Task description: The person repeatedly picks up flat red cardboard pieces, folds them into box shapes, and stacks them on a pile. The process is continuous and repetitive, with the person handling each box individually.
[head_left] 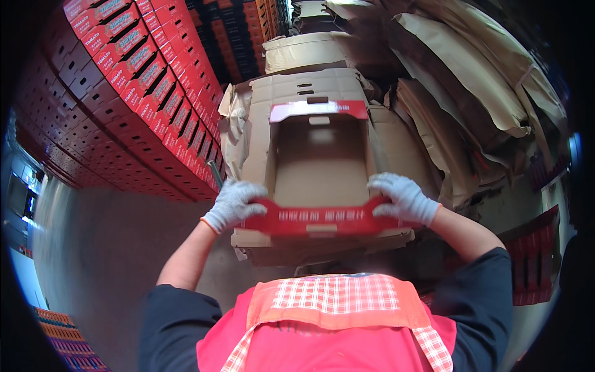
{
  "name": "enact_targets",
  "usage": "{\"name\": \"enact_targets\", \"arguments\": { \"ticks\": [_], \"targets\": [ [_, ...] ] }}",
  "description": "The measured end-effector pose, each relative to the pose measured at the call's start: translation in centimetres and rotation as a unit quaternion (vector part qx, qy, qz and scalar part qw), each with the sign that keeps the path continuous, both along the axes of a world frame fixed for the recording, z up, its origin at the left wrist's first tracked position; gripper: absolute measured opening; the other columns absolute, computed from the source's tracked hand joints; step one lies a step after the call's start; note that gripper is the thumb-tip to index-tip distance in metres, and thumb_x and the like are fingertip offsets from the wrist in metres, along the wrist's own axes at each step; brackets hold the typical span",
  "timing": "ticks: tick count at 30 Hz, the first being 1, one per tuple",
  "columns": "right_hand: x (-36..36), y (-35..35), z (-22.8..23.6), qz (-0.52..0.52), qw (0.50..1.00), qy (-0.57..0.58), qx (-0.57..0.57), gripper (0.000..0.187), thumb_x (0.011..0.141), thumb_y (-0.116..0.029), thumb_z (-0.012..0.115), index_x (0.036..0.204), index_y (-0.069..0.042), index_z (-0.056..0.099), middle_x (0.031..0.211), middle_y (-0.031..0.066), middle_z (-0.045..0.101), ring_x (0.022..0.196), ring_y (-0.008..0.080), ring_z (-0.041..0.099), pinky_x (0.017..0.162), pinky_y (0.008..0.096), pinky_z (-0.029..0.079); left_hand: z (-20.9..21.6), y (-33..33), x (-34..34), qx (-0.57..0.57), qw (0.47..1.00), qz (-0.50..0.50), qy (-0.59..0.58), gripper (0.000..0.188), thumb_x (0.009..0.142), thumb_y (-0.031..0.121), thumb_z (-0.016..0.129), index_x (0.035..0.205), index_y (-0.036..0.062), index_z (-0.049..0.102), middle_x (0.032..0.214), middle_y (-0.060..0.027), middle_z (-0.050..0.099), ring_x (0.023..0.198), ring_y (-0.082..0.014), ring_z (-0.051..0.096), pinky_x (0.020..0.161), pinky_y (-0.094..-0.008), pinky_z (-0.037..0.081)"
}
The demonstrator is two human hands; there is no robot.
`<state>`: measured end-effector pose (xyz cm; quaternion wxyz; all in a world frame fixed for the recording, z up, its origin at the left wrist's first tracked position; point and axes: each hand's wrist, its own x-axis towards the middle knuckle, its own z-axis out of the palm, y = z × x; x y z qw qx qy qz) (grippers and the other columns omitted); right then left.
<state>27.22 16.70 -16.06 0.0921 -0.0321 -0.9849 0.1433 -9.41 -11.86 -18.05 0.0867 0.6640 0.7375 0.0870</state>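
Note:
An open-topped cardboard box (pixel 297 228) is in front of me, red on its end walls and plain brown inside, with nothing in it. My left hand (pixel 232 206), in a grey knit glove, is closed on its near left corner. The near right corner is gripped by my right hand (pixel 406 198), gloved the same way. Under the box are flat brown cardboard sheets (pixel 338 79) with slots cut in them. Whether the box rests on these sheets or is held just above them, I cannot tell.
Tall stacks of red boxes (pixel 142 68) rise on the left. Large paper-wrapped bundles (pixel 462 74) lean at the right, and another brown bundle (pixel 304 53) lies beyond the sheets. Red cardboard pieces (pixel 530 260) stand at the lower right. Grey floor (pixel 130 242) shows on the left.

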Motion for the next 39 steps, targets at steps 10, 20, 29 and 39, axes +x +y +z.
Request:
{"name": "enact_targets", "arguments": {
  "ticks": [10,20,29,39],
  "targets": [
    [-4.8,4.2,-8.7,-0.354,0.54,0.175,-0.743,0.048,0.081,-0.008,0.061,0.128,-0.003,0.057,0.099,0.008,0.063,0.081,0.0154,0.061,0.078,0.0285,0.053,-10.6,5.4,5.9,0.277,0.436,0.293,-0.805,0.062,0.088,0.016,0.062,0.147,0.0084,0.045,0.127,-0.0071,0.061,0.115,-0.0209,0.06,0.103,-0.0386,0.048],
    [-9.4,-2.9,19.6,-0.186,0.971,0.016,-0.146,0.062,0.073,-0.013,0.065,0.134,-0.005,0.056,0.107,0.0129,0.062,0.09,0.0245,0.062,0.083,0.0317,0.051,-13.1,9.6,17.6,0.042,0.187,0.116,-0.975,0.033,0.091,0.029,0.056,0.115,0.0072,0.064,0.124,-0.0131,0.064,0.116,-0.033,0.061,0.107,-0.047,0.046],
    [-15.2,-3.7,14.6,-0.051,0.928,0.359,-0.085,0.033,0.087,-0.023,0.07,0.114,-0.004,0.066,0.097,0.0165,0.072,0.088,0.0333,0.071,0.08,0.0395,0.056,7.4,3.0,17.2,0.407,0.907,-0.106,-0.034,0.078,0.078,0.051,0.074,0.133,-0.0027,0.055,0.137,-0.026,0.054,0.127,-0.0432,0.052,0.108,-0.0529,0.039],
    [-10.3,-1.1,17.5,-0.219,0.962,0.142,0.076,0.025,0.09,-0.029,0.068,0.093,-0.004,0.066,0.079,0.0179,0.07,0.071,0.034,0.07,0.066,0.0411,0.055,15.8,13.3,10.1,0.164,0.982,-0.036,0.09,0.107,0.058,0.092,0.06,0.104,-0.0041,0.067,0.096,-0.019,0.068,0.095,-0.0314,0.065,0.088,-0.04,0.047]
  ]
}}
